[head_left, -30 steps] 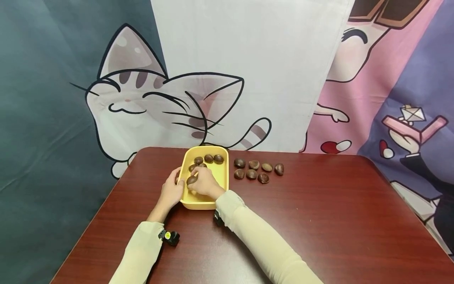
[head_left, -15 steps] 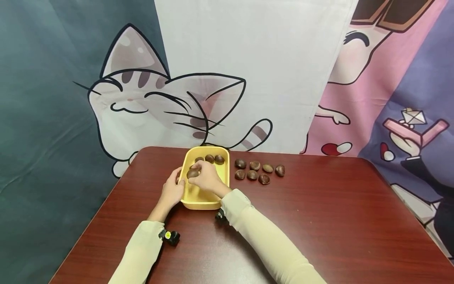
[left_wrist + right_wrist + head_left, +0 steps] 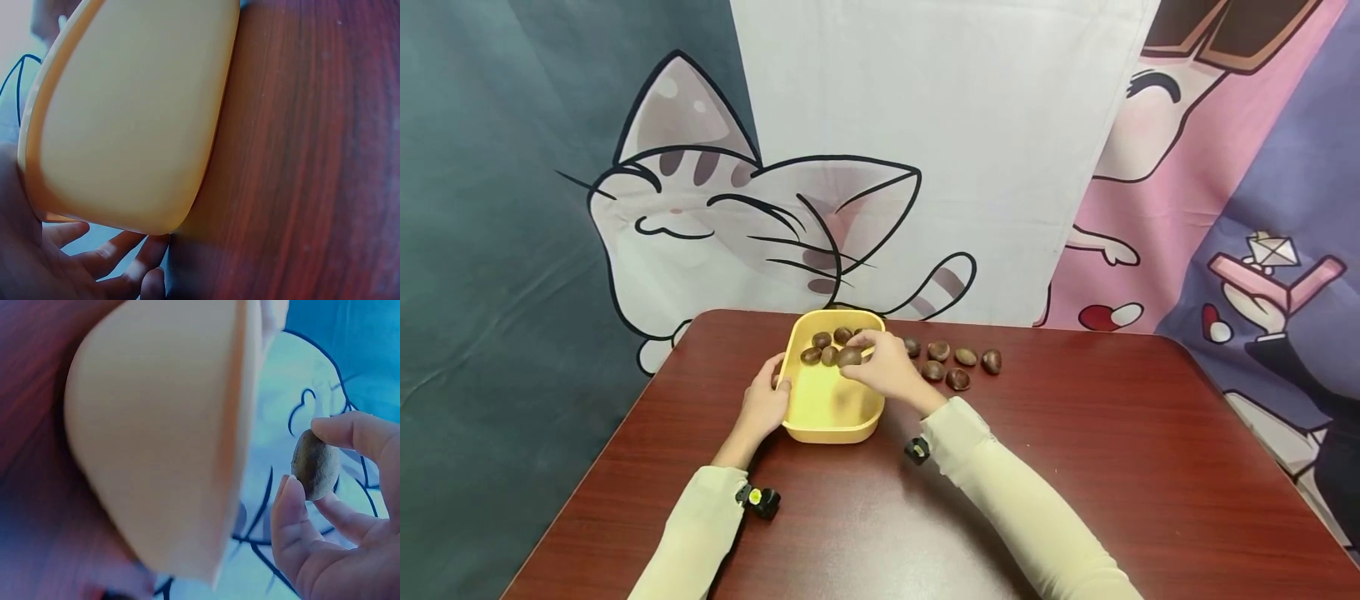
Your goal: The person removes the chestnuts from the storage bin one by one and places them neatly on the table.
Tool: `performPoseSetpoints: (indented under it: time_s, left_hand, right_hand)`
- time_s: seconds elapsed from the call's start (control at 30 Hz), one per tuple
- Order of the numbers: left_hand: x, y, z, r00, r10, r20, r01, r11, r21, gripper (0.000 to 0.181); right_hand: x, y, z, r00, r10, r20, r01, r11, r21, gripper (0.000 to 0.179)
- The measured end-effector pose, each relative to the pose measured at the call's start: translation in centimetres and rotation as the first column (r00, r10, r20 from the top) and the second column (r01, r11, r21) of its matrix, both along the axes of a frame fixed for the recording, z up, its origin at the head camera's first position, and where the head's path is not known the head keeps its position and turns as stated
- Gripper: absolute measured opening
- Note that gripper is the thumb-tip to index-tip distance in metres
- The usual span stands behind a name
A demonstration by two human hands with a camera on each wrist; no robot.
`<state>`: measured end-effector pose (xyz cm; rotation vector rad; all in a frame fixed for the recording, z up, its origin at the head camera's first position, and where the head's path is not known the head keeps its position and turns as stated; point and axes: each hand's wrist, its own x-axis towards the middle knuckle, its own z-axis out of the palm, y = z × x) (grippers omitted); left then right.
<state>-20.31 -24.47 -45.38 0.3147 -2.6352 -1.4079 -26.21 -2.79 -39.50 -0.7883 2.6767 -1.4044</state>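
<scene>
My right hand (image 3: 883,364) pinches a chestnut (image 3: 850,357) between thumb and fingertips, over the right half of a yellow plastic box (image 3: 831,435). In the right wrist view that chestnut (image 3: 315,465) is plainly raised above the box rim, thumb below and fingers above it. Several brown chestnuts (image 3: 810,356) lie inside toward the box's far end. My left hand (image 3: 765,402) grips the box's left side, thumb at the rim and fingers along the outer wall. In the left wrist view, the fingers (image 3: 106,253) of that hand spread beside the box wall (image 3: 131,125).
To the right of the box, more chestnuts (image 3: 958,379) lie in two rough rows on the dark red wooden table (image 3: 1075,467); my right hand hides part of them. Behind the table hangs a printed cloth backdrop (image 3: 985,150) with a cartoon cat.
My right hand has risen from low in the box and moved right, carrying the chestnut toward the right rim. The left hand keeps its place on the box.
</scene>
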Motion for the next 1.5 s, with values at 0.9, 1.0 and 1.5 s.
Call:
performPoseSetpoints:
  time_s: [0.9, 1.0, 1.5]
  left_hand:
    - [-0.2, -0.2, -0.3, 1.0, -0.011, 0.013, 0.011, 1.0, 0.008, 0.05]
    - [-0.2, -0.3, -0.2, 1.0, -0.012, 0.012, 0.012, 1.0, 0.006, 0.05]
    - [-0.1, -0.2, -0.2, 1.0, -0.005, 0.016, 0.005, 1.0, -0.002, 0.05]
  right_hand:
    - [-2.2, 15.7, -2.4, 0.973, -0.228, -0.021, 0.229, 0.967, 0.111, 0.038]
    - [-2.3, 17.2, -3.1, 0.964, -0.264, -0.033, 0.265, 0.95, 0.166, 0.036]
    - [-2.5, 19.7, -5.7, 0.949, -0.316, 0.019, 0.295, 0.905, 0.305, 0.034]
